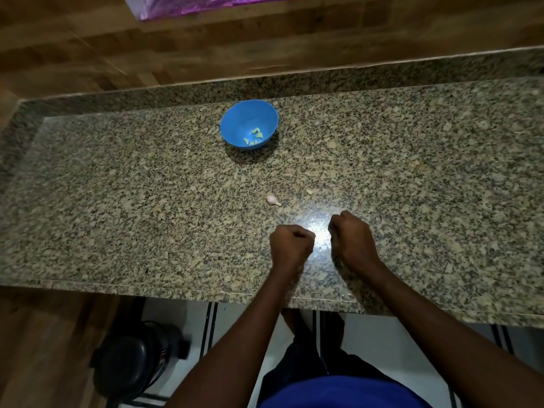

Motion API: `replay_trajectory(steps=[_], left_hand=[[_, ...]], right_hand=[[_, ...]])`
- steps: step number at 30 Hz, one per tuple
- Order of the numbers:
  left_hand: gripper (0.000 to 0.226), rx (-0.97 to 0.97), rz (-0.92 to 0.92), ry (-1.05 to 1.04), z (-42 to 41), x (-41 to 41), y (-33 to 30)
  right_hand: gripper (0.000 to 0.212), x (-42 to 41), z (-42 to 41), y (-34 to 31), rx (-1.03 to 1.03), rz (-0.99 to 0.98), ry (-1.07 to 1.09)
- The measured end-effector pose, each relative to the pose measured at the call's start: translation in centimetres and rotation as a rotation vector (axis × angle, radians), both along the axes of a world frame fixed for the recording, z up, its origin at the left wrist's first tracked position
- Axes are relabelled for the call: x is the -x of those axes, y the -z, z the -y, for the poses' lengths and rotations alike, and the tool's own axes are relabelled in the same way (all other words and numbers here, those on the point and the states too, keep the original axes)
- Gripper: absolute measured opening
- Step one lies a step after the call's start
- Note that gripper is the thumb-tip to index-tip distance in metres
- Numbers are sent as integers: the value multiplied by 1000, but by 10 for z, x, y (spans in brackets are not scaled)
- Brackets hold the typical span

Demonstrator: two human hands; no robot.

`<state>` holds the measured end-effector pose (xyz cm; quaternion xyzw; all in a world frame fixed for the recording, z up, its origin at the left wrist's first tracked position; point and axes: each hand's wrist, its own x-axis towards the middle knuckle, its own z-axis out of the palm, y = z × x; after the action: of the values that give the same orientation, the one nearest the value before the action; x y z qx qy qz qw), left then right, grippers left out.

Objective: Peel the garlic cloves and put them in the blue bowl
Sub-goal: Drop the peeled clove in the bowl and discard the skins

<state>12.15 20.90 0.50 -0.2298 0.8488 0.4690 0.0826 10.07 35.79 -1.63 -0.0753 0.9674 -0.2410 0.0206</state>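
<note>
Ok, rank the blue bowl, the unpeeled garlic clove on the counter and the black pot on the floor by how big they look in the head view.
1. black pot, though it is dim and blurred
2. blue bowl
3. unpeeled garlic clove

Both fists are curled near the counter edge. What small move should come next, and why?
Probably reach the left hand forward to the unpeeled clove lying just beyond it. It still wears its skin, while the blue bowl holds only a few peeled pieces. Whether either hand already holds something cannot be seen.
</note>
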Motion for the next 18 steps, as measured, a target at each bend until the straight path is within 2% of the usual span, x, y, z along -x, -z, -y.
replay_trajectory(steps=[2, 5, 8, 10, 11, 18], left_hand=[[7, -306, 64, -174, 7, -1, -12], [5, -538, 122, -284, 22, -7, -29], [9, -709, 143, -373, 44, -16, -32], [10, -832, 106, -453, 59, -26, -32], [10, -896, 82, -493, 67, -32, -34], [10, -1101, -105, -708, 140, -98, -59]], right_hand=[[16, 0, 0, 0, 26, 2, 10], [16, 2, 2, -2, 202, 107, 174], [13, 0, 12, -11, 569, 393, 366], [7, -6, 24, -20, 868, 601, 427], [10, -9, 32, -26, 957, 672, 434], [6, -39, 128, -70, 1122, 898, 267]])
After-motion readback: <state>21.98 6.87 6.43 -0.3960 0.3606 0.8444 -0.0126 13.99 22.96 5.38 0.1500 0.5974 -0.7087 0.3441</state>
